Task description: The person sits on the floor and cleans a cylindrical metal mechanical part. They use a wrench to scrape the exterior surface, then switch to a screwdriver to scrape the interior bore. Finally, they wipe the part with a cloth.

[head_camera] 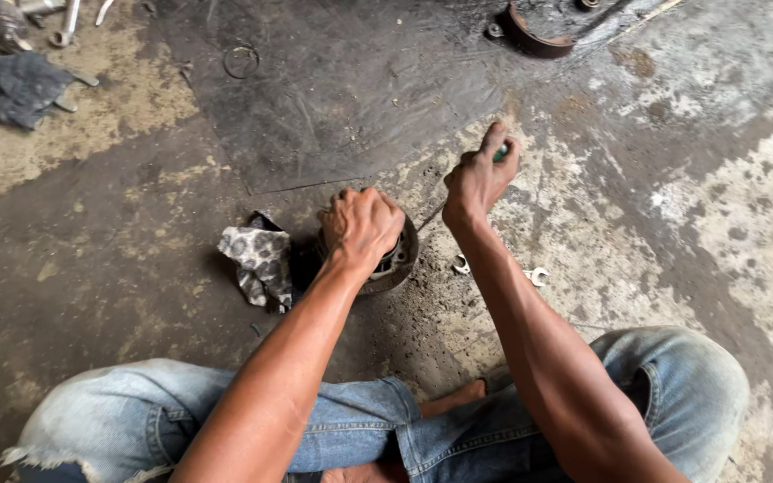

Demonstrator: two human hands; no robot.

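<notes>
The round metal drum part (394, 259) sat on the stained concrete floor (691, 206) just in front of my crossed legs, dark with grease, its rim showing past my knuckles on the right side. My left hand (360, 228) lay clenched over the top of it, fingers curled down around the upper edge and holding it in place. I judged it to be heavy and rigid, cast metal that would not give, and slick with oil, so the rim and the raised inner fittings seemed the surest places to grip; a flat oily face would likely have slid under my palm.

My right hand (480, 174) was raised a little beyond and to the right of the drum, closed around a green-handled tool (500, 154), whose thin shaft ran down toward the part. I could not tell where its tip met the metal.

Just left of the drum, touching or nearly so, lay a crumpled spotted rag (259, 264). A small open-end wrench (534, 275) rested on the floor near my right forearm. Farther off, a curved brake shoe (539, 40) lay at the top of the oil-blackened patch, a thin ring (241, 61) lay on the same patch, and a dark cloth (27, 88) with loose tools (64, 27) sat at the far left.
</notes>
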